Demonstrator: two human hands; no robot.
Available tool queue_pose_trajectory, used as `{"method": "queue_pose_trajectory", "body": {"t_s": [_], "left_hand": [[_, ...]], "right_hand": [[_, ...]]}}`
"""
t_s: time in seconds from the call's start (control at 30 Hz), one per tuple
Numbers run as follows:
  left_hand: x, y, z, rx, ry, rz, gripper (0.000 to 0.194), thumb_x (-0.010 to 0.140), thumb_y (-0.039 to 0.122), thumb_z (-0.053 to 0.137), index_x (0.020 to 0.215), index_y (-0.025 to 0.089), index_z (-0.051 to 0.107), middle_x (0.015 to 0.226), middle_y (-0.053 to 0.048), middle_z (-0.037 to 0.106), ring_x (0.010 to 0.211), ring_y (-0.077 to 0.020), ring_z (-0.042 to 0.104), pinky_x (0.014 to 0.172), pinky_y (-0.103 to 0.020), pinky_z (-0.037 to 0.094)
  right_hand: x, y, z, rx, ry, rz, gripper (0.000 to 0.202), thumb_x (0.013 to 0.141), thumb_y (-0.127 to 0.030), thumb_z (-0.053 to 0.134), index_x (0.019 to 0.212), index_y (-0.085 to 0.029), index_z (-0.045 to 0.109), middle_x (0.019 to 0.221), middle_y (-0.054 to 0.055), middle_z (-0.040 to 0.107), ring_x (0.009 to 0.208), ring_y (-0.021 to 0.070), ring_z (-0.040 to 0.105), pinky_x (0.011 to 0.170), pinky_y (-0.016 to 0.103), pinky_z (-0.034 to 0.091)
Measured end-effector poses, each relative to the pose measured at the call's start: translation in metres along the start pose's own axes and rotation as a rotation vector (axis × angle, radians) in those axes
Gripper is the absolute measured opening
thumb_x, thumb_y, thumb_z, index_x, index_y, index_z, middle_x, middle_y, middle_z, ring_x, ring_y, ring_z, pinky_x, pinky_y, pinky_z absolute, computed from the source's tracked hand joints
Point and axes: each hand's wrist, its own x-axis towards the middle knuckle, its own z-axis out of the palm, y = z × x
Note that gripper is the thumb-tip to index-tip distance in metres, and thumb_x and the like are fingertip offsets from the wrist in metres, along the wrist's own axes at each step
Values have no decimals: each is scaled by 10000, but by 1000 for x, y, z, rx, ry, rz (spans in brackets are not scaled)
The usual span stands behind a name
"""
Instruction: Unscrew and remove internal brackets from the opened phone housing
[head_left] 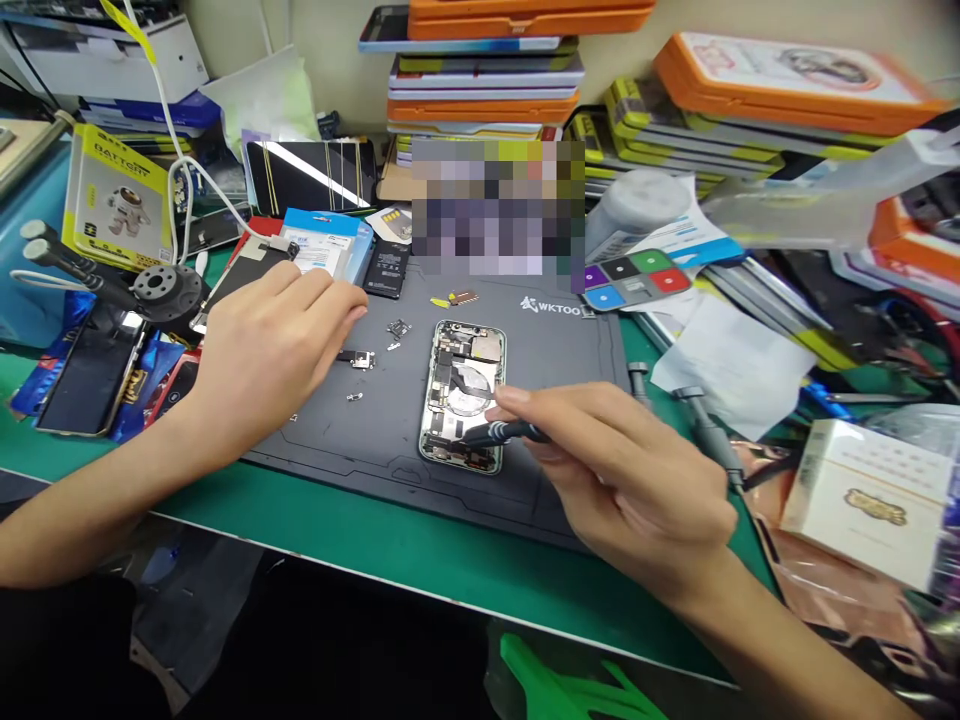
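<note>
An opened phone (463,400) lies on a dark work mat, its inner boards and a round coil showing. My right hand (622,470) is closed around a dark screwdriver (506,432) with pale rings, its tip over the lower part of the phone. To the left, my left hand (274,350) hovers with fingers curled inward; the fingertips are turned away, and what they hold, if anything, is hidden. Small metal parts (397,330) and a little phone component (358,359) rest on the mat near the left hand.
The work mat (375,440) covers part of a green bench (337,530). Behind stand a black battery (387,268), a phone screen (311,177) and stacked boxes (484,75). A white box (870,500) is at the right, a yellow battery box (120,195) at the left.
</note>
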Motion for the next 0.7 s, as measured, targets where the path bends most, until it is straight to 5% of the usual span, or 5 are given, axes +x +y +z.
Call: {"method": "queue_pose_trajectory", "body": {"t_s": [0.4,0.7], "left_hand": [[-3,2,7,-15,-126,180,161,1024,204,554,1018,185,713,1012,-66,694,879,-219,604,608,-311,418],[-3,-13,9,-93,-330,203,296,1047,267,538,1316,175,620,1269,-93,675,1110,-264,598,923,-387,503]], "right_hand": [[1,2,3,18,9,-43,670,925,-4,596,1526,-283,496,1071,71,776,927,220,742,749,346,626],[-3,5,6,31,21,-45,726,881,4,682,1532,-253,488,1119,93,784,899,217,739,739,356,622]]}}
